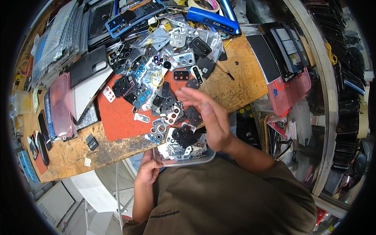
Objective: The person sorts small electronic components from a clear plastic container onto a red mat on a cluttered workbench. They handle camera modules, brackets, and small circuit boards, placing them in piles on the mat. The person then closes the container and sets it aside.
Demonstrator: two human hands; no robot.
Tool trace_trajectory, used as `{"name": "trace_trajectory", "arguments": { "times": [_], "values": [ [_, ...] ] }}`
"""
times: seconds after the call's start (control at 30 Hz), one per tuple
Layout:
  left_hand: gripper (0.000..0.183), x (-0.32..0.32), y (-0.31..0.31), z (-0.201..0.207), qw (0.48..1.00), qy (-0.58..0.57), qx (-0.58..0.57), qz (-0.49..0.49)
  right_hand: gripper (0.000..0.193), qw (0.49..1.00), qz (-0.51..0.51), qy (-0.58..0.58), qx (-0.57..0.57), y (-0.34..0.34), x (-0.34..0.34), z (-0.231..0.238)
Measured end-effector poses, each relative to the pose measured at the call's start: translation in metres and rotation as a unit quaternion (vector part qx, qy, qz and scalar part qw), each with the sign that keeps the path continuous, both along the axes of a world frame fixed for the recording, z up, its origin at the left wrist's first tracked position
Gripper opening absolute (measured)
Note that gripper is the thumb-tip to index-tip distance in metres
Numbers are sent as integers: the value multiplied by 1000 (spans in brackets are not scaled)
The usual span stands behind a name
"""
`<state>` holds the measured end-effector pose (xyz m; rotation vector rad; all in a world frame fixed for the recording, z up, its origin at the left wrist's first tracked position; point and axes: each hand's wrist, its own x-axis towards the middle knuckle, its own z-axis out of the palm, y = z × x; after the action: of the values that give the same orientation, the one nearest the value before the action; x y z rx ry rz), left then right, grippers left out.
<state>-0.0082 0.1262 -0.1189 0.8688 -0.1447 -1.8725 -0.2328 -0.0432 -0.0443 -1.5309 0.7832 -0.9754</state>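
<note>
My left hand [149, 169] grips the left corner of a clear plastic box [209, 156], thumb over its rim. Held against the table's front edge, the box contains several phone camera lens covers and a clump of small black parts [185, 136]. Above its right side, my right hand [211, 119] is open, fingers stretched toward the pile and nothing seen in the palm. Beside those fingers lie dark lens covers [192, 114]. A heap of silver, black and blue lens covers [156, 84] spreads over an orange mat [117, 123], some in small clear bags.
Bubble-wrapped packs [58, 43], a black phone case [88, 64] and a pink plastic lid [61, 105] crowd the left. A blue device [213, 20] lies at the back, near a thin-bladed tool [225, 70]. Boxes and a red tray [290, 92] stand right.
</note>
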Motion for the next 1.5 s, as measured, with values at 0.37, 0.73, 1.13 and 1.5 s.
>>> {"name": "trace_trajectory", "arguments": {
  "times": [0.37, 0.73, 1.13, 1.5],
  "values": [
    [95, 1, 5, -10, 995, -79, 44, 46, 63, 999, 13, 44, -7, -34, -9, 12],
    [96, 0, 3, -15, 998, -21, 9, 57, 50, 998, 49, -16, 45, -32, -5, 15],
    [35, -18, 11, 27, 922, -383, -18, 57, 59, 977, 76, 133, -150, -30, -4, 12],
    [23, 13, -10, 129, 751, -582, 20, -312, 48, 997, 62, 36, -15, -3, -18, 17]
  ]
}}
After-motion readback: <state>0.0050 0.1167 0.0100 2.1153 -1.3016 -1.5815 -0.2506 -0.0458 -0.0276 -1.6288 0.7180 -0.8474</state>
